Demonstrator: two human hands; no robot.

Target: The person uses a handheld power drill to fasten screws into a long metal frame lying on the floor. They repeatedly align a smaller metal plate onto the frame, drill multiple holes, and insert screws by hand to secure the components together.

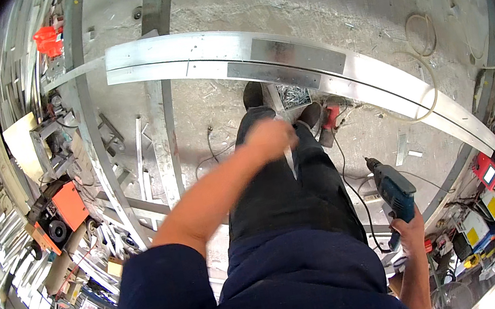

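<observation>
My right hand (410, 231) is wrapped round the handle of a blue-green corded power drill (395, 189), held out at my right side. The drill's chuck points away from me, up and to the left. My left hand (271, 139) is in front of my thighs, smeared by motion; its fingers do not show clearly. Beyond my feet, a long silver metal profile (192, 53) with a dark lengthwise groove runs across the view, with grey patches near its middle. Between my shoes sits an open box of small metal fasteners (294, 95), partly under the profile's near edge.
A red power tool (330, 118) lies by my right shoe. Steel beams (163, 122) run under the profile on the left. Cables and a pale hose (435, 89) cross the concrete floor. An orange machine (70, 205) stands left among metal stock; red and blue equipment (489, 173) crowds the right.
</observation>
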